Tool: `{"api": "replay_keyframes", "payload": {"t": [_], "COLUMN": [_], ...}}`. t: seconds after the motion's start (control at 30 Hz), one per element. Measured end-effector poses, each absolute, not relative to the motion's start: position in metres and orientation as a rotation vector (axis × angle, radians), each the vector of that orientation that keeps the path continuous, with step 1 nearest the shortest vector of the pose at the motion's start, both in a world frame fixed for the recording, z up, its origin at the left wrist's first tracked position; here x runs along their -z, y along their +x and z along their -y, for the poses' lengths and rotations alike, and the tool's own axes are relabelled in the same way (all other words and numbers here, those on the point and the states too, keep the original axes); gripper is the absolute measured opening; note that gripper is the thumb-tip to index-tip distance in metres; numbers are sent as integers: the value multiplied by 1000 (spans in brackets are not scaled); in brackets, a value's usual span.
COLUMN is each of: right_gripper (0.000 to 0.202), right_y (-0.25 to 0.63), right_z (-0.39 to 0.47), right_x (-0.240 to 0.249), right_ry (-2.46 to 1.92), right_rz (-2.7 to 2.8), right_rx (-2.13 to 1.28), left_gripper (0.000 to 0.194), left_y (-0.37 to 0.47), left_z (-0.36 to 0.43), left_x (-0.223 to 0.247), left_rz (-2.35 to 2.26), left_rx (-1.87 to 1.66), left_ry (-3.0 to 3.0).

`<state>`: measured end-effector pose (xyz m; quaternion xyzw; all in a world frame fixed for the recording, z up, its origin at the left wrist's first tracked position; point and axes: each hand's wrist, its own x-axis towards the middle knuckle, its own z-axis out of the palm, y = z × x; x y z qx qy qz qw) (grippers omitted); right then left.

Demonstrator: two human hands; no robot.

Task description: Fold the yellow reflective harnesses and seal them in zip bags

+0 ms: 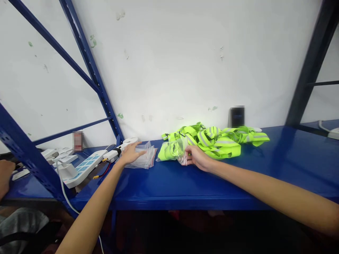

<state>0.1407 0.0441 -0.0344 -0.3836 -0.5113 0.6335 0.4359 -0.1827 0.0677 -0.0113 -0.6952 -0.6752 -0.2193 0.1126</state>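
Note:
My right hand is closed on the end of a clear plastic bag. Inside that bag lies a folded neon-yellow reflective strap. Over a stack of clear zip bags with red seal lines, my left hand is held with its fingers spread; whether it touches the stack I cannot tell. Just behind the filled bag and my right hand spreads a tangled heap of neon-yellow straps with grey reflective stripes.
On the blue shelf, a white power strip with plugs and cables lies left, beside a blue upright post. A dark box leans against the wall behind the straps. Another person's hand shows at the far left edge.

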Motion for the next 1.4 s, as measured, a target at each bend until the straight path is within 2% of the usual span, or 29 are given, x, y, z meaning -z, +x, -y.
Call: {"api": "replay_keyframes", "payload": {"t": [0.1,0.17,0.23,0.33,0.4,0.7,0.93,1.17,1.4], "right_gripper": [8,9,11,14,15,15,23,35,22], "right_y": [147,148,151,156,160,164,163,163,164], "right_z": [-34,-36,-42,-49,-51,-56,-59,-60,-60], "right_x": [47,49,48,44,43,49,55,55,53], "right_ry": [-966,-991,-1001,-965,-926,-897,-866,-830,-826], "right_rz": [1286,1286,1299,1339,1340,1505,1600,1625,1549], "right_rx": [-1594,-1566,-1528,-1500,-1516,-1490,-1353,-1311,-1413], "left_gripper": [41,33,37,44,47,47,31,23,23], "left_y": [-152,-120,-83,-32,-10,-4,-4,-6,-7], "left_z": [-64,-59,-56,-61,-69,-76,-73,-74,-77], "left_x": [-7,-15,-18,-11,0,31,29,31,31], "left_rz": [1947,1770,1521,1134,1036,1035,1147,1220,1172], "left_rx": [845,1012,1033,817,734,796,1014,1092,1093], "left_ry": [-1915,-2083,-2346,-2570,-2588,-2543,-2555,-2546,-2622]}}
